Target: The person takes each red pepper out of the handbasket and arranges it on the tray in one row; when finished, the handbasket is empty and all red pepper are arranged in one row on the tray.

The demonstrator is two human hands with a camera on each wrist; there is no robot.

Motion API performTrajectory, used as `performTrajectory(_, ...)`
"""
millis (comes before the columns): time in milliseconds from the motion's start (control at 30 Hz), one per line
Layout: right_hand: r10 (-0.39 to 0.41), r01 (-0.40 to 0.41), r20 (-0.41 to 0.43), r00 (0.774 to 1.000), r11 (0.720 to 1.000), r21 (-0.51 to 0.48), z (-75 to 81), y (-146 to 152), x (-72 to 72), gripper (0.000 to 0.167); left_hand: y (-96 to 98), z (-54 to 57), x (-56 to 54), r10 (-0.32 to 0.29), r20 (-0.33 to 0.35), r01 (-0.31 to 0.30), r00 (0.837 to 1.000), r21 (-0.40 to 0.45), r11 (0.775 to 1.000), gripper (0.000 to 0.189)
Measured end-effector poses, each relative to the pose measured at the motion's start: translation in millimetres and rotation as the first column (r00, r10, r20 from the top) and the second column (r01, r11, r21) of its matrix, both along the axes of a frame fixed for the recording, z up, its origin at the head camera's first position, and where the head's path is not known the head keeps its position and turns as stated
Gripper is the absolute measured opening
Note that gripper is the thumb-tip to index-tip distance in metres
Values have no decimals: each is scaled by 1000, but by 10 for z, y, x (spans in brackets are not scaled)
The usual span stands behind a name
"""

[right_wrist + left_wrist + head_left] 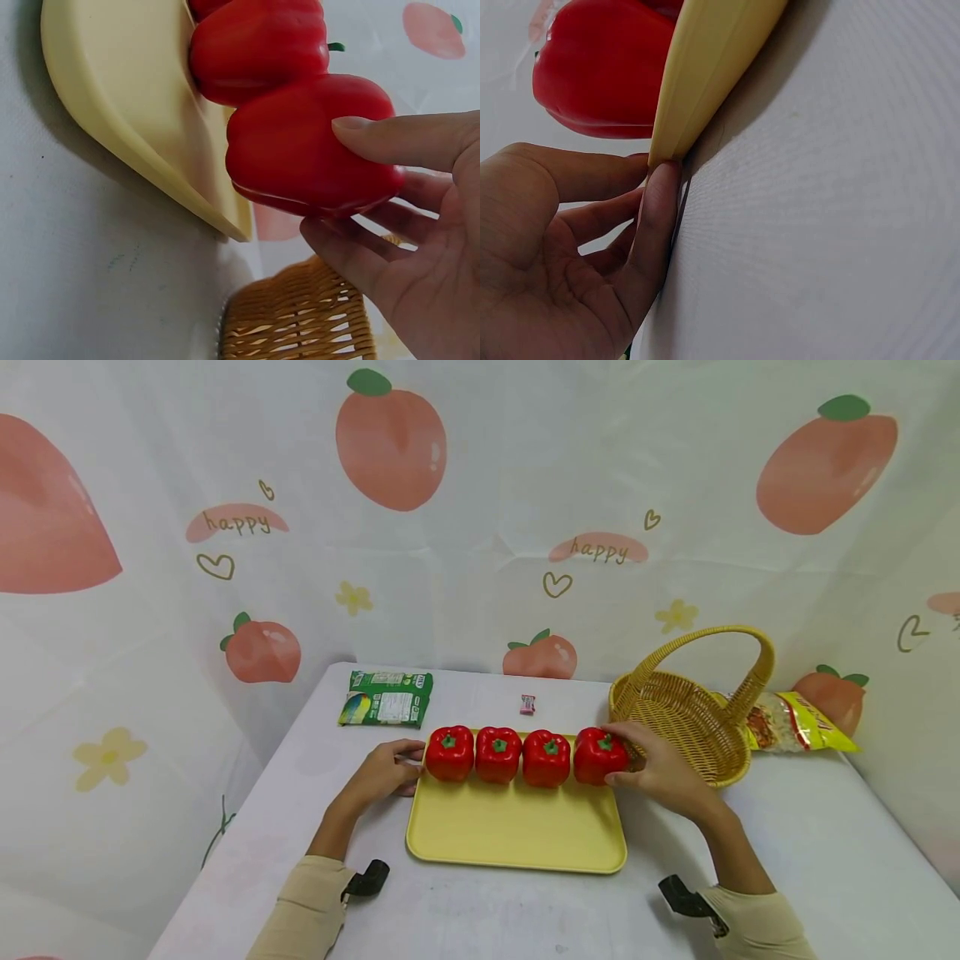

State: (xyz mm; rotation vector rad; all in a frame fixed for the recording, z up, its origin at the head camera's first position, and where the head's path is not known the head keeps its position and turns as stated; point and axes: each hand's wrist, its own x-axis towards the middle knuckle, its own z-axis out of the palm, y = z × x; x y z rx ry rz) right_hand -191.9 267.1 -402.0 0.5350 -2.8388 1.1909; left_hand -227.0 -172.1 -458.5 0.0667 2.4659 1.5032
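Note:
A yellow tray (517, 831) lies on the white table, with red bell peppers lined up along its far side. My left hand (382, 771) is at the tray's far left corner; in the left wrist view its thumb and fingers pinch the tray rim (697, 82). With the right hand (663, 772) I grip the rightmost bell pepper (597, 757), thumb on the near side and fingers round the back. That pepper (300, 154) tilts over the tray's right end in the right wrist view. Three other bell peppers (498, 756) stand upright to its left, green stems up.
Close behind my right hand stands a wicker basket (678, 710) with a tall handle. A yellow snack bag (802, 722) lies to its right. At the back left is a green packet (386, 700), and a small pink wrapped sweet (528, 704) lies beyond the tray.

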Motion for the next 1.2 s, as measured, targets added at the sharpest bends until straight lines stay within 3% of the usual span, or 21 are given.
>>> performTrajectory(533,21,-22,13,1000,999,45,-53,-36,-25,72,-11,-17,-4,0,-6,0,1000,18,1000,50)
performTrajectory(1200,19,-20,36,999,1000,19,-21,-49,10,74,-9,-13,-1,-4,-4,4,1000,24,1000,50)
